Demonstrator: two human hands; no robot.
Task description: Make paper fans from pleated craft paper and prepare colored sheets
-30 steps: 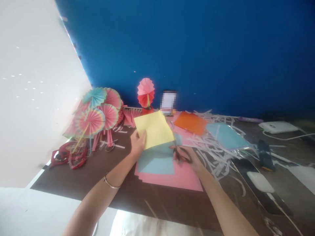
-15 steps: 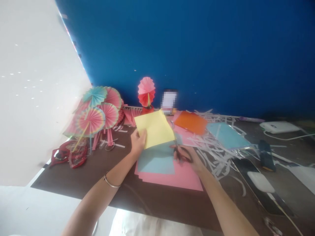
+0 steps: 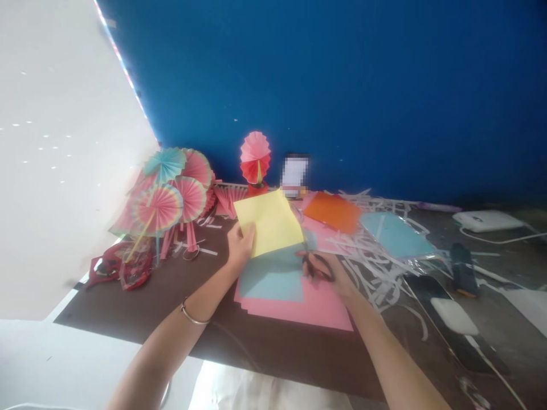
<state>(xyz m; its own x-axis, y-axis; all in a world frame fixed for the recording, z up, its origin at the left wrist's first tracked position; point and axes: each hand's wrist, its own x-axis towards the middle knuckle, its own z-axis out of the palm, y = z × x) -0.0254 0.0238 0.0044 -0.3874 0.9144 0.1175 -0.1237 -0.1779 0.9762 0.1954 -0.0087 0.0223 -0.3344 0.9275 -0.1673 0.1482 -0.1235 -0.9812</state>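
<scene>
A yellow sheet of paper (image 3: 273, 222) is pinched at its left edge by my left hand (image 3: 241, 244), thumb on top. My right hand (image 3: 327, 272) has its fingers through the handles of a pair of dark scissors (image 3: 318, 267), close to the yellow sheet's right edge. The scissor blades point up along that edge and are hard to make out. Beneath the yellow sheet lies a light blue sheet (image 3: 273, 282), resting on several pink sheets (image 3: 307, 313).
Folded paper fans (image 3: 158, 205) are piled at the left beside a red packet (image 3: 105, 267). White paper strips (image 3: 376, 273) lie scattered right of the sheets, near orange paper (image 3: 333, 212) and a blue pack (image 3: 397, 234). A phone (image 3: 448, 324) with a white device lies further right.
Both hands stay nearly in place, with the yellow sheet and the scissors still held. Only a slight shift of the whole view shows.
</scene>
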